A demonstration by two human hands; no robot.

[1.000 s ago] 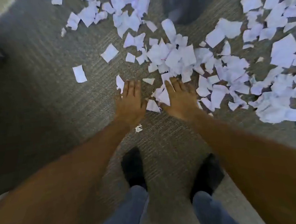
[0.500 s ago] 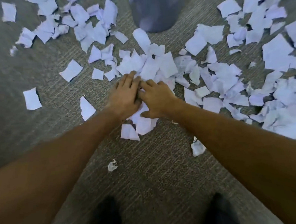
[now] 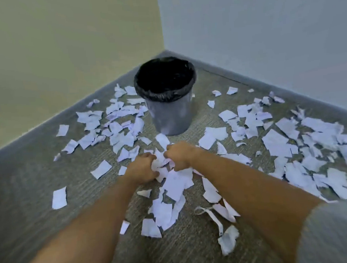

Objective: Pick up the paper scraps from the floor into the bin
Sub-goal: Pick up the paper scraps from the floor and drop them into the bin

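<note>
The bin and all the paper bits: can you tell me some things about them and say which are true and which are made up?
1. The bin stands upright in the corner of the room, lined with a black bag. True.
2. Both hands are empty and flat on the carpet. False: the left hand and the right hand together grip a bunch of paper scraps.
3. The floor has been cleaned up. False: many scraps lie around the bin on both sides.
4. The bin lies beyond the hands, farther from the person. True.
5. The bin is tipped over on its side. False: it stands on its base, its mouth open upward.
</note>
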